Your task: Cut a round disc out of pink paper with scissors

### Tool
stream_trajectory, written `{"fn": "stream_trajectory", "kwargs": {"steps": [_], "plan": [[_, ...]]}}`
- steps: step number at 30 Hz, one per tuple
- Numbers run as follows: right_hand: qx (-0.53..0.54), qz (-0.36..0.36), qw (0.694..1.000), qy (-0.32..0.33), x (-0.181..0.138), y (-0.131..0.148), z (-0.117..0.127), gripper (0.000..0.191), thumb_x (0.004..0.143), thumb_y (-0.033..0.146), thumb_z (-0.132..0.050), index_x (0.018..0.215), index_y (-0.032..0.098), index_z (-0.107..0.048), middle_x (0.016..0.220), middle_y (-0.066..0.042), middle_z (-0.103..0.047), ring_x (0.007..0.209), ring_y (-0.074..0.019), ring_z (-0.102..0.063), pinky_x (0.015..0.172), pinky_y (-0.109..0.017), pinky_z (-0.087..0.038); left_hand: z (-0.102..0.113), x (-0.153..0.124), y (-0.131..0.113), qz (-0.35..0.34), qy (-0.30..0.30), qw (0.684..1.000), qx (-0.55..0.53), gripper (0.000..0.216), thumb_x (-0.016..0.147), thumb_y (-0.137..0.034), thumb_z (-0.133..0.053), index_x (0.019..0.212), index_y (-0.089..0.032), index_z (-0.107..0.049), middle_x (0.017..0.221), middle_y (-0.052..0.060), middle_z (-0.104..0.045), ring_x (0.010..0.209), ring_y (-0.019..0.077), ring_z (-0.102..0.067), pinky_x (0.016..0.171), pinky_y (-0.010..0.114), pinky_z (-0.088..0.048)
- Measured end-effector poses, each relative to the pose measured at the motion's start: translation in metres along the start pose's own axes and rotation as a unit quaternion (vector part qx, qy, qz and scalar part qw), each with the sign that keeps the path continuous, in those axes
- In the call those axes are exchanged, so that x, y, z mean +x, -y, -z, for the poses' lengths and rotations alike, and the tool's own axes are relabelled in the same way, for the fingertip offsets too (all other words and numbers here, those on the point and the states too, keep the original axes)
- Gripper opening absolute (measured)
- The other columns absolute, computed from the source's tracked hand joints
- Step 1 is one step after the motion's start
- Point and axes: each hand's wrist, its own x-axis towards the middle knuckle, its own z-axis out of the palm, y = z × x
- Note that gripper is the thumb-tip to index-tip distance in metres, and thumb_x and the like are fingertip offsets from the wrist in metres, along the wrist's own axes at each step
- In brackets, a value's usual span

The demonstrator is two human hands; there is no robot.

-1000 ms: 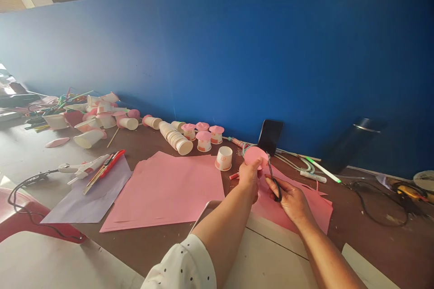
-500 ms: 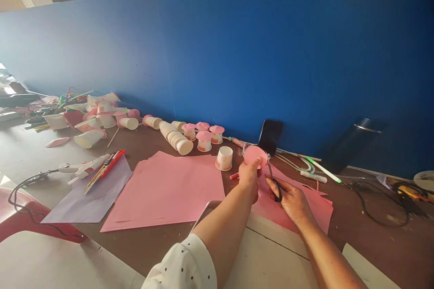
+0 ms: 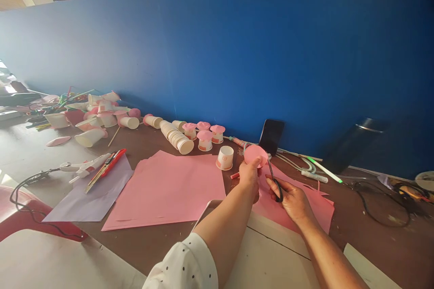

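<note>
My left hand (image 3: pixel 251 176) pinches a round pink paper disc (image 3: pixel 254 154) and holds it up above the table. Black-handled scissors (image 3: pixel 275 183) are in my right hand (image 3: pixel 290 198), its fingers wrapped about the handles. The blades point upward at the disc's right edge; whether they touch the paper I cannot tell. Pink paper (image 3: pixel 305 203) with cut edges lies beneath both hands. Just left of the disc stands a white paper cup (image 3: pixel 224 159) with red drawing on it.
Several cups with pink paper tops (image 3: pixel 205 140) stand by the blue partition (image 3: pixel 217 54), beside a stack of cups (image 3: pixel 174 136). Pink sheets (image 3: pixel 169 189), a red utility knife (image 3: pixel 108 167) and a glue gun (image 3: pixel 84 166) lie leftward. A phone (image 3: pixel 271 136) leans behind my hands.
Almost nothing differs; the whole view has shifted very slightly. Both hands keep the disc and the scissors in nearly the same place.
</note>
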Motion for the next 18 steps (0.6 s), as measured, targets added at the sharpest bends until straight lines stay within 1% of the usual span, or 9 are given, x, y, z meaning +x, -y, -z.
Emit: {"fn": "stream_trajectory", "kwargs": {"steps": [2, 5, 8, 12, 14, 18], "plan": [[0.000, -0.002, 1.000, -0.001, 0.000, 0.000, 0.000, 0.060, 0.059, 0.079, -0.076, 0.075, 0.021, -0.081, 0.060, -0.002, -0.068, 0.063, -0.0215, -0.062, 0.060, -0.030, -0.047, -0.001, 0.000, -0.001, 0.002, -0.003, 1.000, -0.003, 0.028, 0.072, -0.028, -0.084, 0.089, -0.016, -0.064, 0.078, 0.001, -0.059, 0.063, 0.0095, -0.048, 0.064, 0.023, -0.043], [0.009, -0.005, 1.000, -0.002, 0.001, -0.002, 0.000, 0.063, 0.060, 0.078, -0.076, 0.084, 0.021, -0.084, 0.060, -0.002, -0.069, 0.063, -0.0221, -0.064, 0.059, -0.029, -0.047, -0.002, 0.001, -0.002, 0.002, -0.006, 1.000, -0.009, 0.028, 0.071, -0.027, -0.084, 0.088, -0.016, -0.065, 0.077, 0.001, -0.060, 0.062, 0.0093, -0.049, 0.063, 0.023, -0.043], [0.009, 0.001, 1.000, -0.004, 0.002, -0.006, 0.000, 0.064, 0.063, 0.077, -0.074, 0.091, 0.020, -0.085, 0.059, -0.002, -0.069, 0.063, -0.0224, -0.065, 0.058, -0.030, -0.048, -0.003, 0.003, -0.001, 0.004, -0.002, 1.000, -0.014, 0.027, 0.073, -0.029, -0.083, 0.089, -0.016, -0.066, 0.077, 0.002, -0.061, 0.061, 0.0105, -0.050, 0.060, 0.024, -0.043], [0.008, 0.005, 1.000, -0.009, 0.003, -0.008, 0.000, 0.066, 0.065, 0.075, -0.075, 0.100, 0.019, -0.086, 0.058, -0.002, -0.069, 0.063, -0.0227, -0.065, 0.060, -0.030, -0.048, -0.003, 0.008, 0.002, 0.025, -0.003, 1.000, 0.009, 0.027, 0.073, -0.032, -0.082, 0.084, -0.015, -0.065, 0.072, 0.003, -0.061, 0.060, 0.0123, -0.051, 0.058, 0.026, -0.041], [0.016, 0.002, 1.000, -0.008, 0.002, -0.008, 0.000, 0.065, 0.064, 0.074, -0.077, 0.099, 0.019, -0.086, 0.058, -0.002, -0.069, 0.064, -0.0231, -0.065, 0.061, -0.030, -0.049, -0.002, 0.010, 0.003, 0.027, -0.007, 1.000, 0.014, 0.027, 0.072, -0.032, -0.083, 0.082, -0.015, -0.065, 0.070, 0.002, -0.060, 0.059, 0.0123, -0.050, 0.058, 0.026, -0.041], [0.034, -0.005, 0.999, -0.002, 0.001, -0.007, 0.000, 0.056, 0.061, 0.070, -0.081, 0.087, 0.020, -0.085, 0.058, -0.001, -0.068, 0.064, -0.0226, -0.065, 0.063, -0.030, -0.050, -0.001, 0.009, 0.004, 0.013, -0.002, 1.000, 0.029, 0.025, 0.072, -0.030, -0.082, 0.081, -0.016, -0.064, 0.066, 0.000, -0.056, 0.057, 0.0116, -0.046, 0.058, 0.027, -0.039]]}}
